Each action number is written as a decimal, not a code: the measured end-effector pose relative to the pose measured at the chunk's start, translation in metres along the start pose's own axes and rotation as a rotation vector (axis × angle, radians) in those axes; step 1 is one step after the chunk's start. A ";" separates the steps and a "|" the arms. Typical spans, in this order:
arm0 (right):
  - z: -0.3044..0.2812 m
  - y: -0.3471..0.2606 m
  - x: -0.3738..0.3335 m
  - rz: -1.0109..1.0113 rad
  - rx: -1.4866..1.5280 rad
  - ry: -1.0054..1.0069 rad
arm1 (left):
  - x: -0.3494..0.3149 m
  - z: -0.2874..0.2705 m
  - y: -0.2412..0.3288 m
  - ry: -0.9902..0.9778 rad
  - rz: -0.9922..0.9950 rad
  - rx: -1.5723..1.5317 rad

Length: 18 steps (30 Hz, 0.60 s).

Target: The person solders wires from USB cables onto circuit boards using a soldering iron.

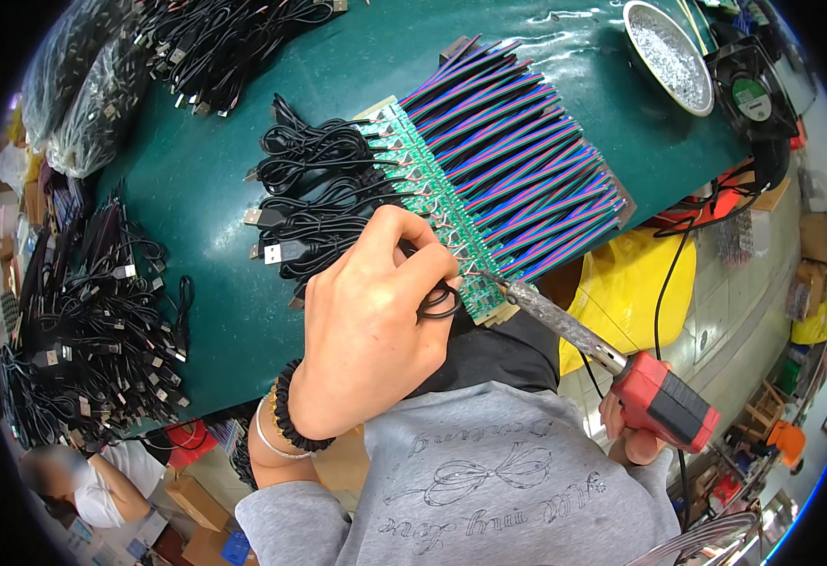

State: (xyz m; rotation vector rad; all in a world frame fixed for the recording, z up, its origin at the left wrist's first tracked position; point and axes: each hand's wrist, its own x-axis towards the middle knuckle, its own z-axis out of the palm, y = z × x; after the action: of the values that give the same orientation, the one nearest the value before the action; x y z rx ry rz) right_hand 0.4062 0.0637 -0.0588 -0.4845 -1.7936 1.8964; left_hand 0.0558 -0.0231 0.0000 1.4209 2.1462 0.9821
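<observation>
My left hand (376, 311) pinches a black USB cable (440, 300), whose loop hangs below my fingers, at the near end of a green circuit board panel (423, 184). A soldering iron (663, 404) with a red and black handle is gripped in my right hand (628, 436), low on the right. Its tip meets the board's near end, close to my left fingertips. Coiled black USB cables (314, 203) run off the panel's left side. Ribbons of red, blue, green and black wires (517, 160) spread from its right side. My left fingers hide part of the joint.
The green table (230, 321) carries more USB cable piles (102, 321) at left and bagged bundles (93, 94) behind them. A bowl of silvery bits (668, 57) and a black fan (751, 99) stand far right. Yellow plastic (635, 292) lies beside the table edge. Another person (112, 486) sits lower left.
</observation>
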 end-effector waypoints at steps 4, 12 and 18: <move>0.001 -0.003 -0.001 0.021 -0.077 0.074 | -0.001 0.002 -0.006 0.022 0.075 0.015; -0.006 0.003 0.010 -0.079 -0.017 -0.136 | -0.001 0.003 -0.005 0.034 0.077 0.022; 0.010 -0.002 0.007 -0.017 -0.003 0.079 | -0.002 0.006 -0.004 0.058 0.086 0.036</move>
State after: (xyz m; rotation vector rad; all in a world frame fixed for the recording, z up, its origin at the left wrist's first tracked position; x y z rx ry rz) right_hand 0.3946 0.0593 -0.0552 -0.5365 -1.7442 1.8378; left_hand 0.0575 -0.0237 -0.0072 1.5307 2.1709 1.0322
